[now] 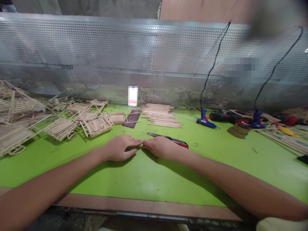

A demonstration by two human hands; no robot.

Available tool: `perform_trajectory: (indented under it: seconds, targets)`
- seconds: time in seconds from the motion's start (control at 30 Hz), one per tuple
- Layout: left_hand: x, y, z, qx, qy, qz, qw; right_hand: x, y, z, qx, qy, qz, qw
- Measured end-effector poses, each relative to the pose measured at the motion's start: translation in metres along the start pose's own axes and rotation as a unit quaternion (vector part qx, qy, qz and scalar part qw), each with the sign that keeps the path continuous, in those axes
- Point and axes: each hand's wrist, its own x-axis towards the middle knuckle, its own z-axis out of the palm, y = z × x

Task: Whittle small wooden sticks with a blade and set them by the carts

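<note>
My left hand [121,147] and my right hand [160,147] lie palm down on the green tabletop [149,175], their fingertips meeting at the middle and holding nothing visible. Under the right hand's fingers lies a red and black utility knife [180,143], with a metal blade or ruler [152,134] reaching out to its left. Beyond the hands is a stack of loose wooden craft sticks [160,115]. A dark brown strip [132,118] lies left of the stack. Further left stand small carts built of craft sticks [96,125].
A perforated metal screen [120,51] runs along the back of the table. Two blue hot glue guns [205,119] [257,120] trail black cords on the right, among dark tools and more sticks [284,141]. A wooden edge [144,205] borders the table's front.
</note>
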Motion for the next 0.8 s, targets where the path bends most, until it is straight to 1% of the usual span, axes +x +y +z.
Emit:
perform_trajectory:
  seconds: [0.13, 0.2, 0.33, 0.53, 0.67, 0.8]
  targets:
    - [-0.002, 0.001, 0.002, 0.017, 0.002, 0.054, 0.998, 0.001, 0.001, 0.001, -0.023, -0.015, -0.018, 0.999]
    - [-0.002, 0.002, 0.004, 0.026, 0.006, 0.065, 0.998, 0.001, 0.000, 0.001, -0.027, -0.015, -0.021, 0.999]
    - [0.000, 0.005, 0.006, 0.041, 0.010, 0.064, 0.997, 0.000, -0.001, -0.002, -0.035, -0.015, -0.029, 0.999]
    - [0.003, 0.007, 0.002, 0.056, -0.002, 0.078, 0.995, 0.002, -0.002, -0.004, -0.053, -0.021, -0.039, 0.998]
    - [0.003, 0.009, -0.001, 0.057, -0.014, 0.065, 0.996, 0.007, -0.001, -0.007, -0.059, -0.040, -0.056, 0.996]
    - [0.003, 0.006, -0.001, 0.060, -0.022, 0.059, 0.996, 0.011, -0.001, -0.011, -0.059, -0.055, -0.065, 0.995]
